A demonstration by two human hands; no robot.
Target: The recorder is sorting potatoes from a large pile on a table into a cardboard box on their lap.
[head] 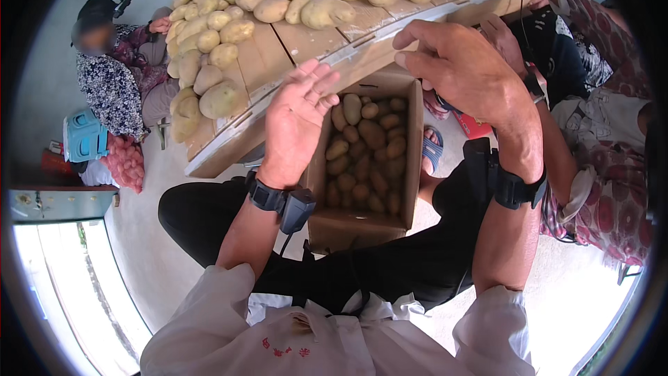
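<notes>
My left hand (pixel 297 120) is raised with its palm up and fingers apart, at the near edge of a wooden table (pixel 261 70). It holds nothing. Above the right side of a cardboard box, my right hand (pixel 454 68) hangs with bent, parted fingers and nothing visible between them. The cardboard box (pixel 415 156) stands between my legs, below the table edge, and holds many potatoes (pixel 371 134). More potatoes (pixel 327 12) lie spread over the table top, the nearest ones beyond my hands. Both my wrists wear black strapped devices.
A person (pixel 109 68) sits at the table's left side. Another person (pixel 600 183) is close on my right, an arm near my right hand. A light blue plastic stool (pixel 86 136) and a pink mesh bag (pixel 124 162) are at the left. A red box (pixel 474 126) lies on the floor.
</notes>
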